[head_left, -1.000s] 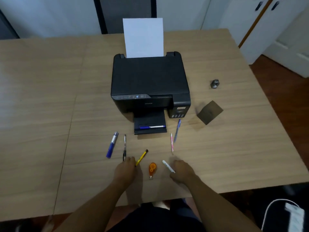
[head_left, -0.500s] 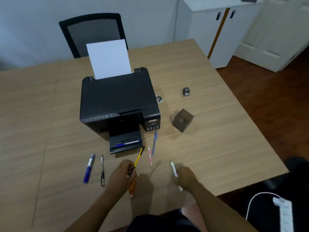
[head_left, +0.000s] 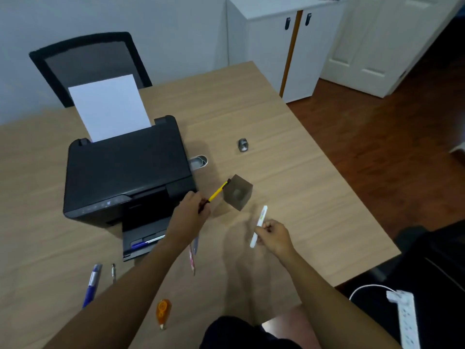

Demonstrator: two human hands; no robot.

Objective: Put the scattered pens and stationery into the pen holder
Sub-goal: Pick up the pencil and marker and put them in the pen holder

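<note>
A dark square pen holder (head_left: 238, 192) stands on the wooden table (head_left: 289, 187), right of the printer. My left hand (head_left: 190, 213) grips a yellow pen (head_left: 218, 193) whose dark tip reaches the holder's left rim. My right hand (head_left: 273, 235) holds a white pen (head_left: 259, 225) upright, just below and right of the holder. On the table lie a blue marker (head_left: 91, 284), a thin black pen (head_left: 113, 272), a pink pen (head_left: 192, 260), a blue-grey pen (head_left: 196, 244) partly under my left arm, and an orange correction tape (head_left: 163, 312). Another blue pen (head_left: 147, 243) rests on the printer's tray.
A black printer (head_left: 125, 170) with a white sheet standing in it fills the table's left middle. A small grey metal object (head_left: 243, 144) lies beyond the holder, a silver cable port (head_left: 198, 162) beside the printer. A black chair (head_left: 88, 64) stands behind, a white power strip (head_left: 406, 316) lies on the floor.
Both hands lifted their pens off the table and moved forward and right toward the holder. The yellow pen's tip now reaches the holder. The camera view shifted right.
</note>
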